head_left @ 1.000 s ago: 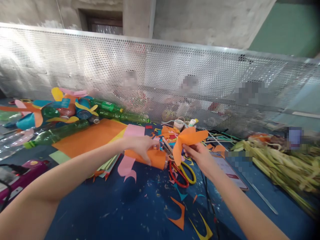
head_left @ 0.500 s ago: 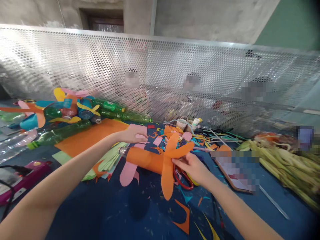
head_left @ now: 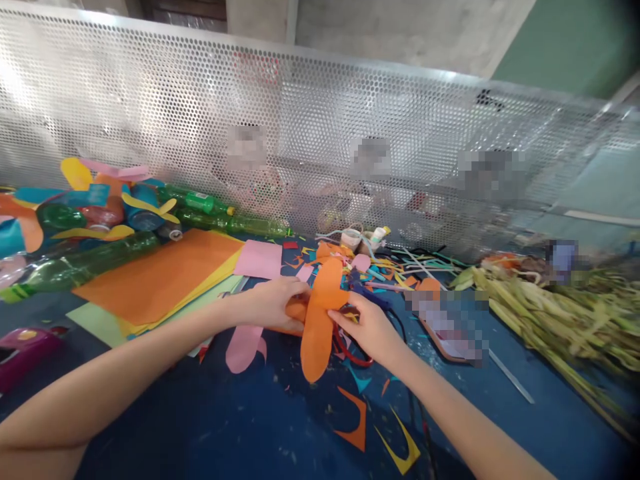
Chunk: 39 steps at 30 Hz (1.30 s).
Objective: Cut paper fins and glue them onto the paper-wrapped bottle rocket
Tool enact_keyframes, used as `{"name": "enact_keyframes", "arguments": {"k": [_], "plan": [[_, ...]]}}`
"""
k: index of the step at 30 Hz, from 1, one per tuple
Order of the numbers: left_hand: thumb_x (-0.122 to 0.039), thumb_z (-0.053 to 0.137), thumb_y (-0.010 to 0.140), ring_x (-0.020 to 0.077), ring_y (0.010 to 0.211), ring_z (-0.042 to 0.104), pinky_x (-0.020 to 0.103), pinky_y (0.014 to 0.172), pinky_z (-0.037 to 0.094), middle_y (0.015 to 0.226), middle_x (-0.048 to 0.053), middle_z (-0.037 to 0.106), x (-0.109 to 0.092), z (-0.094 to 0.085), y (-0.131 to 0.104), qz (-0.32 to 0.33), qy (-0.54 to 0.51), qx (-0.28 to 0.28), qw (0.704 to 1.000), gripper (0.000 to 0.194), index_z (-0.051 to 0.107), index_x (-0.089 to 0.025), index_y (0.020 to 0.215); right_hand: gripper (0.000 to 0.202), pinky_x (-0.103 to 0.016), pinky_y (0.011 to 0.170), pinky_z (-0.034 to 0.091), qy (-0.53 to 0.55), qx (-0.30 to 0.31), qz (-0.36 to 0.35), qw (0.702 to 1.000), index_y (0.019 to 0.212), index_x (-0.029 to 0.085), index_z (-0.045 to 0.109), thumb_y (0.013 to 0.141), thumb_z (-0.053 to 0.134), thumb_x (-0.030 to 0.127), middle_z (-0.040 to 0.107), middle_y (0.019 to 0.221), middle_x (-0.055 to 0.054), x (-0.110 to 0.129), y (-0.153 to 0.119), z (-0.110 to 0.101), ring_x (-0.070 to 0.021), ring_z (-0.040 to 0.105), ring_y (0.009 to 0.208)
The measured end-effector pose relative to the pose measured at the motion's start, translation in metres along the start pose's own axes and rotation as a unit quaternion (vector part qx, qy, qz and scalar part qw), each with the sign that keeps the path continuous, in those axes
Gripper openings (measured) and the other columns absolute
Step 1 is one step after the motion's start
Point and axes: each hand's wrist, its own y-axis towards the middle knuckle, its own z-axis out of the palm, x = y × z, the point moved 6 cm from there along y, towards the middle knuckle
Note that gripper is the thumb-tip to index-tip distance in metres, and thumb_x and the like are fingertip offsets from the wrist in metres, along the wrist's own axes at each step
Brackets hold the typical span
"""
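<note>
An orange paper propeller (head_left: 316, 333) with long rounded blades stands upright in front of me. My right hand (head_left: 370, 327) pinches one of its blades between thumb and fingers. My left hand (head_left: 267, 303) is closed around the orange paper-wrapped bottle (head_left: 296, 312) behind the propeller, hiding most of it. A pink paper wing (head_left: 243, 348) with a rounded end sticks out below my left hand. Red-handled scissors (head_left: 361, 360) lie partly hidden beneath my right hand. Orange (head_left: 356, 417) and yellow paper offcuts (head_left: 403, 447) lie nearer to me on the blue table (head_left: 225, 427).
Coloured paper sheets (head_left: 165, 277) and green plastic bottles (head_left: 95, 267) lie to the left, beside finished-looking paper-and-bottle planes (head_left: 115, 207). On the right are a phone (head_left: 445, 330) and dry husks (head_left: 540, 333). A perforated metal screen (head_left: 320, 133) runs behind, people visible through it.
My left hand has moved right and down from the pink paper onto the wrapped bottle, close behind the propeller. My right hand keeps its pinch. The whole view has shifted.
</note>
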Motion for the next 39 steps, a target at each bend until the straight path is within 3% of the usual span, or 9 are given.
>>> {"name": "enact_keyframes", "arguments": {"k": [5, 10, 15, 16, 18, 20, 22, 28, 39], "plan": [[-0.050, 0.070, 0.061, 0.0225, 0.088, 0.058, 0.032, 0.075, 0.044, 0.102, 0.006, 0.060, 0.008, 0.003, 0.000, -0.033, -0.053, -0.008, 0.998, 0.066, 0.046, -0.021, 0.116, 0.007, -0.032, 0.073, 0.052, -0.063, -0.025, -0.031, 0.997, 0.088, 0.020, 0.060, 0.082, 0.056, 0.019, 0.064, 0.088, -0.004, 0.005, -0.003, 0.002, -0.0195, 0.062, 0.081], [-0.029, 0.073, 0.062, 0.0230, 0.095, 0.057, 0.036, 0.081, 0.045, 0.109, 0.009, 0.056, 0.003, -0.001, -0.004, 0.008, -0.125, -0.020, 0.992, 0.095, 0.016, -0.025, 0.138, 0.006, -0.034, 0.076, 0.050, -0.085, -0.036, -0.027, 0.995, 0.086, 0.020, 0.061, 0.083, 0.056, 0.018, 0.062, 0.092, -0.005, 0.006, -0.004, 0.003, -0.0202, 0.060, 0.084], [-0.019, 0.056, 0.079, 0.0190, 0.095, 0.057, 0.037, 0.085, 0.045, 0.111, 0.008, 0.054, 0.013, -0.008, 0.002, 0.017, -0.223, -0.046, 0.974, 0.085, 0.000, -0.029, 0.142, 0.009, -0.040, 0.093, 0.043, -0.142, -0.095, -0.081, 0.982, 0.087, 0.021, 0.065, 0.080, 0.060, 0.018, 0.052, 0.112, -0.008, 0.015, -0.007, -0.001, -0.0240, 0.052, 0.104], [-0.022, 0.054, 0.081, 0.0185, 0.095, 0.057, 0.037, 0.084, 0.046, 0.109, 0.008, 0.055, 0.017, -0.009, 0.004, 0.006, -0.233, -0.057, 0.971, 0.080, 0.003, -0.029, 0.142, 0.008, -0.041, 0.093, 0.042, -0.158, -0.107, -0.089, 0.978, 0.086, 0.021, 0.065, 0.080, 0.061, 0.018, 0.050, 0.114, -0.009, 0.016, -0.008, -0.002, -0.0247, 0.051, 0.105], [-0.028, 0.051, 0.084, 0.0179, 0.097, 0.056, 0.034, 0.083, 0.046, 0.111, 0.007, 0.055, 0.022, -0.013, 0.007, -0.014, -0.214, -0.072, 0.974, 0.060, 0.024, -0.028, 0.138, 0.007, -0.042, 0.092, 0.043, -0.178, -0.115, -0.104, 0.972, 0.085, 0.020, 0.066, 0.080, 0.061, 0.019, 0.051, 0.112, -0.009, 0.017, -0.009, -0.002, -0.0251, 0.051, 0.104], [-0.032, 0.046, 0.087, 0.0173, 0.098, 0.055, 0.031, 0.081, 0.046, 0.114, 0.006, 0.055, 0.023, -0.019, 0.008, -0.028, -0.150, -0.073, 0.986, 0.035, 0.051, -0.026, 0.121, 0.007, -0.041, 0.090, 0.044, -0.180, -0.104, -0.124, 0.970, 0.086, 0.020, 0.065, 0.082, 0.060, 0.019, 0.057, 0.104, -0.008, 0.018, -0.009, 0.000, -0.0240, 0.052, 0.101], [-0.036, 0.042, 0.089, 0.0165, 0.094, 0.056, 0.027, 0.077, 0.045, 0.113, 0.006, 0.057, 0.022, -0.025, 0.008, -0.040, -0.090, -0.069, 0.993, 0.029, 0.064, -0.022, 0.102, 0.007, -0.039, 0.088, 0.045, -0.175, -0.087, -0.143, 0.970, 0.086, 0.020, 0.064, 0.084, 0.057, 0.019, 0.062, 0.095, -0.006, 0.018, -0.009, 0.003, -0.0225, 0.054, 0.097], [-0.041, 0.043, 0.088, 0.0176, 0.088, 0.061, 0.027, 0.075, 0.046, 0.098, 0.004, 0.068, 0.032, -0.037, 0.003, -0.085, -0.085, -0.058, 0.991, 0.034, 0.066, -0.019, 0.099, 0.010, -0.039, 0.086, 0.046, -0.173, -0.058, -0.144, 0.973, 0.092, 0.022, 0.062, 0.084, 0.059, 0.027, 0.065, 0.096, -0.005, 0.015, -0.009, 0.007, -0.0227, 0.056, 0.097], [-0.038, 0.046, 0.086, 0.0177, 0.085, 0.064, 0.029, 0.078, 0.047, 0.091, 0.006, 0.070, 0.048, -0.040, 0.004, -0.092, -0.114, -0.047, 0.988, 0.030, 0.067, -0.018, 0.097, 0.013, -0.043, 0.086, 0.046, -0.197, -0.032, -0.160, 0.967, 0.093, 0.021, 0.061, 0.086, 0.056, 0.030, 0.062, 0.100, -0.008, 0.015, -0.010, 0.009, -0.0254, 0.054, 0.098]]}}
